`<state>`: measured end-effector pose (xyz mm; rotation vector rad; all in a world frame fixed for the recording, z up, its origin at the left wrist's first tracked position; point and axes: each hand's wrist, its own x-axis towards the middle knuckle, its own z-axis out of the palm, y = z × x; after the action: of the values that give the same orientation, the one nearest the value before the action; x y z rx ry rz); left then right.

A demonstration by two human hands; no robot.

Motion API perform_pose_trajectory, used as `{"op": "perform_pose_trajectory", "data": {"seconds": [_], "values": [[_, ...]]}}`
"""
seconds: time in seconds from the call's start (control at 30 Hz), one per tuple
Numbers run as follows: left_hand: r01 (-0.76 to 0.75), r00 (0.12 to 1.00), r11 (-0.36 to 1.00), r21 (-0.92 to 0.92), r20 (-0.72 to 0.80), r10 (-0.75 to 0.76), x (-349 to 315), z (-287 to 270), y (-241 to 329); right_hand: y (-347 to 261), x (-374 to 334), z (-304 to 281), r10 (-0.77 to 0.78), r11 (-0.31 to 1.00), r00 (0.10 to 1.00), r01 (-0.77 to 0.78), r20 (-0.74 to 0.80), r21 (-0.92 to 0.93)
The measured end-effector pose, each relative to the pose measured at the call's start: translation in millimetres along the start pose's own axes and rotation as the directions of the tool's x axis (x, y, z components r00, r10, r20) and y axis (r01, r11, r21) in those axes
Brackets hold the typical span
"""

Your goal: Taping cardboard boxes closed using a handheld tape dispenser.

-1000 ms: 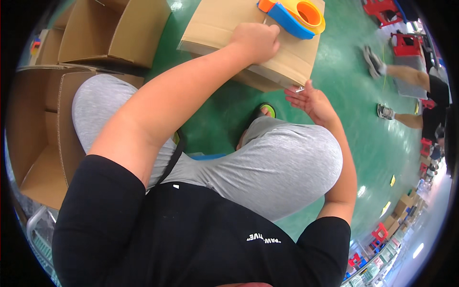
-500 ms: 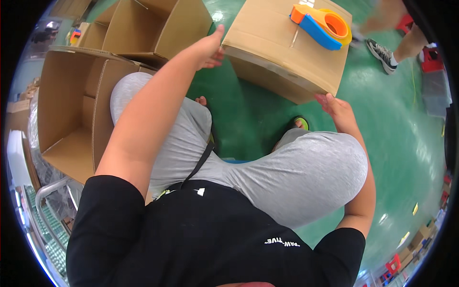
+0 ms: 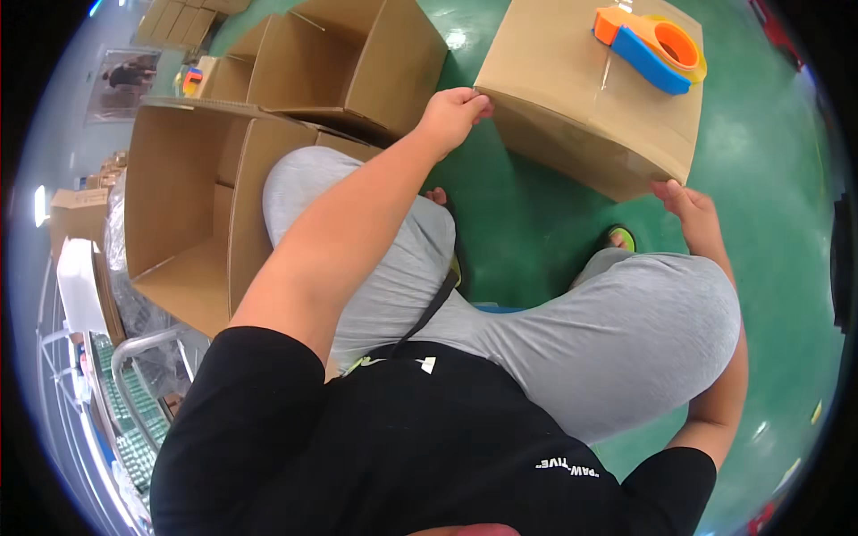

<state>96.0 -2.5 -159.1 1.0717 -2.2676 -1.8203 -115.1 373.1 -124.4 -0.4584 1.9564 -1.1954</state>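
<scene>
A closed cardboard box (image 3: 572,67) stands on the floor in front of me, with clear tape along its top. My left hand (image 3: 454,116) is at the box's left near corner, thumb and fingers pinched together on its edge. At the right near corner my right hand (image 3: 690,204) grips the lower edge between thumb and fingers, some of them hidden. An orange, blue and yellow tape dispenser (image 3: 639,55) lies on the box top, with neither hand touching it.
Open cardboard boxes (image 3: 255,170) stand close by my left knee, with another open box (image 3: 335,54) behind. A metal rail (image 3: 134,348) and a plastic-wrapped stack are at the far left. My sandalled foot (image 3: 618,239) is on the green floor (image 3: 769,268) below the box.
My left hand has gone from open beside the box to pinched at its left corner. My right hand stays at the right corner. The view has shifted left, and another person's legs are out of sight.
</scene>
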Motion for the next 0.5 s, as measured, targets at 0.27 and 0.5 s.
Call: {"op": "perform_pose_trajectory", "data": {"seconds": [0.27, 0.5], "values": [[-0.096, 0.995, 0.990, -0.099, 0.001, 0.097, 9, -11, -12, 13, 11, 9, -0.037, 0.998, 0.998, 0.035, -0.059, -0.043], [-0.146, 0.989, 0.987, -0.060, -0.035, 0.144, 13, -8, -13, 4, 4, 16, -0.032, 0.976, 0.987, -0.004, -0.160, -0.219]]}}
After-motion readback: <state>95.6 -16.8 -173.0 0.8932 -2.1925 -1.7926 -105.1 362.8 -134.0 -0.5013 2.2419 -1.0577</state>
